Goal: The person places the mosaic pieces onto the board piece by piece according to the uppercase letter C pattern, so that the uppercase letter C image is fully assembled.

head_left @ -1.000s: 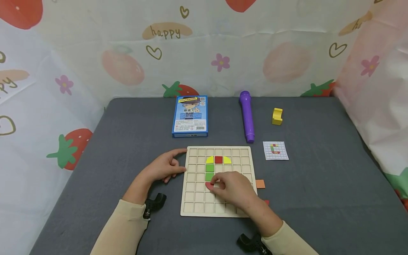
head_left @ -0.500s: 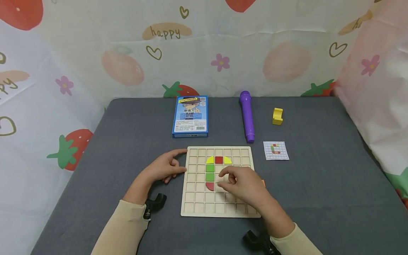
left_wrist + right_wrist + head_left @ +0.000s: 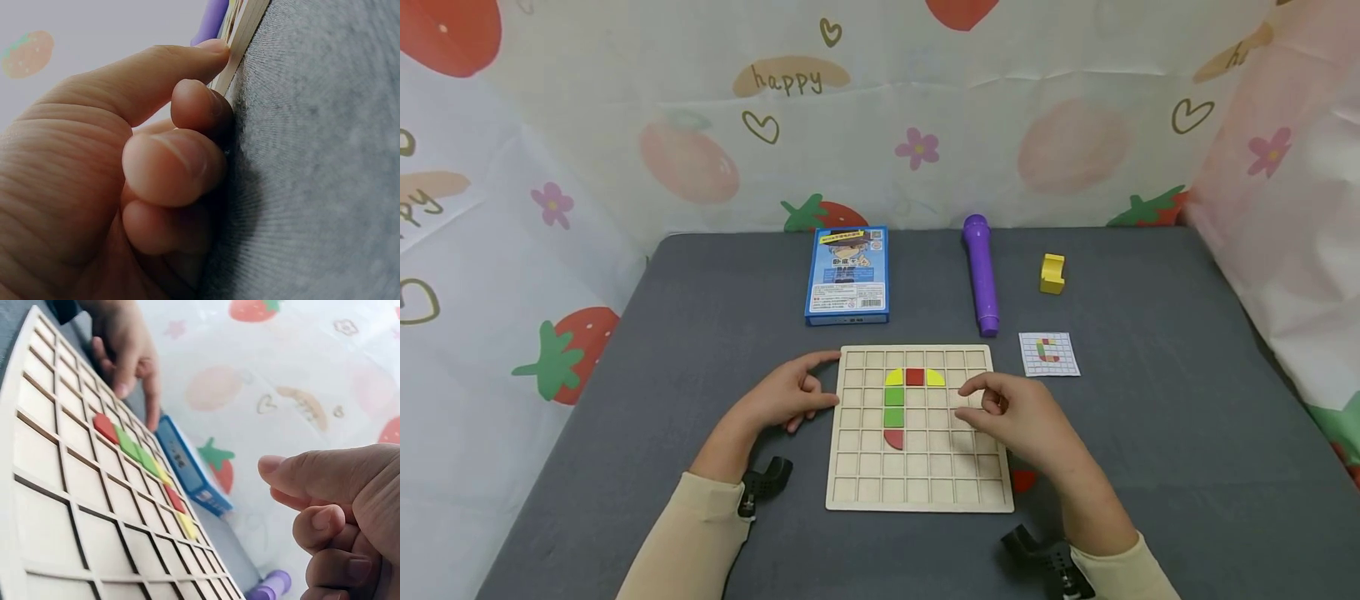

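A wooden grid board (image 3: 868, 487) lies flat on the table. Set in its cells are two yellow quarter-round pieces (image 3: 936, 378), a red square (image 3: 915, 377), two green squares (image 3: 894, 417) and a red quarter-round piece (image 3: 893, 438). My left hand (image 3: 790, 393) touches the board's left edge with index finger and thumb. Over the board's right side hovers my right hand (image 3: 1026, 417), thumb and index finger apart in the head view, holding nothing. A red piece (image 3: 1022, 480) shows beside the board's right edge, partly hidden by the right forearm.
Behind the board lie a blue box (image 3: 848, 275) and a purple microphone-shaped stick (image 3: 981, 275). Farther right are a yellow block (image 3: 1052, 274) and a small pattern card (image 3: 1048, 354). Printed cloth (image 3: 970, 100) hangs behind the grey table (image 3: 715, 292).
My right hand has let go of the red quarter-round piece, left in its cell, and moved right across the board. The orange piece is now hidden by that hand. The left hand stays put.
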Demonstrator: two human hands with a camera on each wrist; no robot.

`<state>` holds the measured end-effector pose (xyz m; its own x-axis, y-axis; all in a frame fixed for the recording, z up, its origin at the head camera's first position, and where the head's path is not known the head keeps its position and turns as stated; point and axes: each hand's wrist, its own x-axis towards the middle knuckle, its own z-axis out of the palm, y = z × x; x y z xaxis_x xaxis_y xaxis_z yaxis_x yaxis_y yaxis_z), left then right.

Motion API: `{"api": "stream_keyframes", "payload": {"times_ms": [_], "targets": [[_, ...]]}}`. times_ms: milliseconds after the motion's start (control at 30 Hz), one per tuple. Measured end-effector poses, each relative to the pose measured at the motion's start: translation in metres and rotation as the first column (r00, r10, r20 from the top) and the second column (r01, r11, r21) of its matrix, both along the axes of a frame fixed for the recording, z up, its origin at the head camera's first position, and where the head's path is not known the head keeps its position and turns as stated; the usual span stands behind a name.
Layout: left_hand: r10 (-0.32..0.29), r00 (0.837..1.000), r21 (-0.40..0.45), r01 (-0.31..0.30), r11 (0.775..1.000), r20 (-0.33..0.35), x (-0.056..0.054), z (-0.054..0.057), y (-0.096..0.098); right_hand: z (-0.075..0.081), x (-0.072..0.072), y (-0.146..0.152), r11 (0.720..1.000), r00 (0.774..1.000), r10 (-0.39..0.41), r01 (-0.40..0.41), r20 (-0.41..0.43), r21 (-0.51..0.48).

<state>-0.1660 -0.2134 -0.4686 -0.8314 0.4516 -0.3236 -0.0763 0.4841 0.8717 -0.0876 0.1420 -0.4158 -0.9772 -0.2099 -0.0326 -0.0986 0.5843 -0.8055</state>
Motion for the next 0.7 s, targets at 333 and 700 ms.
{"api": "stream_keyframes", "payload": {"times_ms": [333, 700], "targets": [[-0.018, 1.000, 0.011, 0.018, 1.000, -0.010, -0.001, -0.001, -0.002, -0.007, 0.001, 0.034, 0.999, 0.994, 0.003, 0.002, 0.113, -0.043], [-0.015, 1.000, -0.002, 0.015, 1.000, -0.014, 0.000, 0.000, -0.002, -0.023, 0.001, 0.063, 0.994, 0.970, 0.093, -0.102, 0.223, 0.026]]}}
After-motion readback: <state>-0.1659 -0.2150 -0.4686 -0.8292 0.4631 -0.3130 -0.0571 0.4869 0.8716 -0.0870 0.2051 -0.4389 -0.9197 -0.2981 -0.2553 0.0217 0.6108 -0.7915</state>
